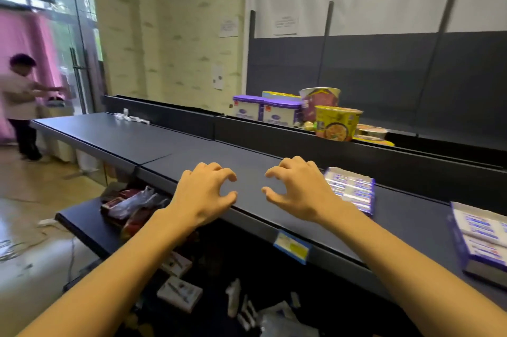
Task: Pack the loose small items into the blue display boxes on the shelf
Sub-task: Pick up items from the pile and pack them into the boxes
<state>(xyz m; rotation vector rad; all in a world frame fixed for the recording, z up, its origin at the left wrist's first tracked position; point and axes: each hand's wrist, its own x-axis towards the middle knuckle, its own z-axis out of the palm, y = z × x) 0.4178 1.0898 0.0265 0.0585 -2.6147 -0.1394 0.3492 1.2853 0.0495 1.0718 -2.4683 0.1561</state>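
Head view: left hand [204, 192] and right hand [295, 189] hover over the bare shelf [153, 141], fingers curled like claws, holding nothing, likely poised between picks. Two blue boxes [352, 189] lie at right, one just beside the right hand, rows filled. Loose items [131, 117] lie at the shelf's far left, well apart; a reach seems needed.
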